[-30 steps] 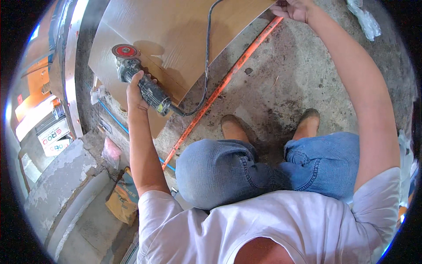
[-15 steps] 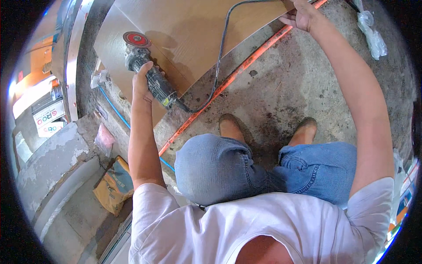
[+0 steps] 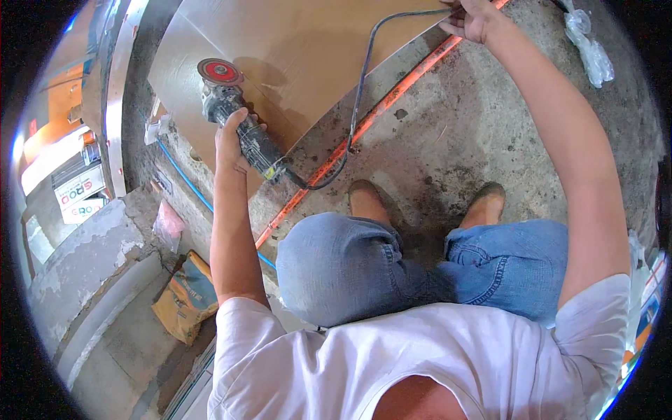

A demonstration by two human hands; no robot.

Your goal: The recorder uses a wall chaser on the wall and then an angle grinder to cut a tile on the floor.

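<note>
We have the grinder (image 3: 262,150) over the brown panel (image 3: 336,42), with our left hand (image 3: 232,143) wrapped round its body and the red-centred disc (image 3: 218,71) at the far end. Our right hand (image 3: 476,21) is by the panel's near edge, beside the cord (image 3: 362,70); we cannot tell whether it pinches the cord, grips the edge or just touches there. To do this well, we should hold the grinder firmly, mind that the disc stays clear of skin and panel face, and leave the cord's loop well apart from it. We count one grinder, one disc, one cord, one panel, one orange bar (image 3: 402,87), one yellowish sack (image 3: 183,297), one pink bag (image 3: 168,225) and two hands.
</note>
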